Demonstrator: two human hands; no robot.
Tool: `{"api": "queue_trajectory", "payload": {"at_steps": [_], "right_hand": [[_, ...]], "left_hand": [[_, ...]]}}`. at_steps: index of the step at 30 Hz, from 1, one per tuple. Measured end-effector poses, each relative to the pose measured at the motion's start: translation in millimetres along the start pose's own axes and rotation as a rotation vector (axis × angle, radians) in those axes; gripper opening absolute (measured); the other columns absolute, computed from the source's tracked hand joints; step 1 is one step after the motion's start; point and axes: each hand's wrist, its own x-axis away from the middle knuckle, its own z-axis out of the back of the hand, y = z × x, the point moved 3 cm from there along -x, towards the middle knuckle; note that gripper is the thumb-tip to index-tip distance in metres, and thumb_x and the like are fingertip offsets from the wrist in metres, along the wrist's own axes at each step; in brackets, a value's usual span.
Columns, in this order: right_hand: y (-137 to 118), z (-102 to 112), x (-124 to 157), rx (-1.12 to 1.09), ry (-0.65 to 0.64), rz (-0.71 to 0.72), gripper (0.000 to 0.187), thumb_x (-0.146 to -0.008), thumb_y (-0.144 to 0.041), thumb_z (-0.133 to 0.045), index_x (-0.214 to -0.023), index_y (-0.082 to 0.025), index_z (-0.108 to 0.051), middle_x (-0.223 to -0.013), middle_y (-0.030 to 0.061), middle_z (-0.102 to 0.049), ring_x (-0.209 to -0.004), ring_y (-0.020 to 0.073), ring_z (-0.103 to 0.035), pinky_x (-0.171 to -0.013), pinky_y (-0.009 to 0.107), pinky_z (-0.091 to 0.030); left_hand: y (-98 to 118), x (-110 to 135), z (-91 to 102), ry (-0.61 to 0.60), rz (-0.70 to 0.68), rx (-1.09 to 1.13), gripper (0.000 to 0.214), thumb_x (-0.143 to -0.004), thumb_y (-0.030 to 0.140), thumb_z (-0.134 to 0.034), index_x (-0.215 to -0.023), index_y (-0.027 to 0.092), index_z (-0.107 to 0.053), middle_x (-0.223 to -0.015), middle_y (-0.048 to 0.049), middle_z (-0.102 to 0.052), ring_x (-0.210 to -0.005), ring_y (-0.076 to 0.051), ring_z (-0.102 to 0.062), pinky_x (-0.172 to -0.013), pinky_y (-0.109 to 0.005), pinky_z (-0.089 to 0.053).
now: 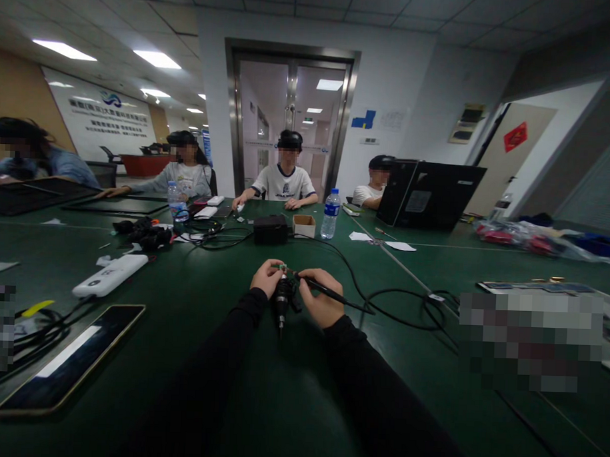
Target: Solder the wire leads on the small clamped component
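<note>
- the small green part (282, 267) is held just above the counter (189, 384), near its middle, between both hands and close in front of the person.
- the fingers of the left hand (266, 278) are closed together on the small green part, seemingly at its edge.
- the fingers of the right hand (321, 297) are wrapped around the pen-shaped tool (325, 290), whose tip lies at the part.
- the part is judged light, stiff and fragile; it is best taken by its edges, with little force.
- the tool is judged light and rigid, best gripped at mid-barrel; some drag from its black cable (382, 310) is to be expected.
- the part is seen as tiny and green; finer detail cannot be told.
- a black body (282, 302) hangs just below it; which hand carries it cannot be told.
</note>
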Motion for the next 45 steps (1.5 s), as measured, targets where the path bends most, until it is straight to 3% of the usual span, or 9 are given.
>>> {"api": "queue_trajectory", "payload": {"at_steps": [17,45], "right_hand": [[3.1,0.3,-0.1,0.027,-0.012,-0.046,0.013,-0.077,-0.017,-0.053,-0.078,-0.022,-0.065,-0.078,0.0034,-0.069,-0.075,0.0189,-0.064,-0.075,0.031,-0.051],[0.6,-0.3,-0.5,0.008,-0.042,-0.028,0.013,-0.077,-0.018,-0.053,-0.077,-0.022,-0.065,-0.076,0.0032,-0.069,-0.074,0.0186,-0.063,-0.074,0.031,-0.050]], "left_hand": [[-6.2,-2.5,2.1,-0.007,-0.025,-0.003,0.021,-0.069,0.018,-0.065,-0.090,0.020,-0.063,-0.077,-0.0026,-0.072,-0.076,-0.017,-0.068,-0.080,-0.031,-0.050],[2.1,0.9,1.2,-0.011,-0.028,0.004,0.024,-0.067,0.014,-0.062,-0.090,0.020,-0.064,-0.076,-0.0020,-0.071,-0.076,-0.017,-0.067,-0.080,-0.031,-0.050]]}}
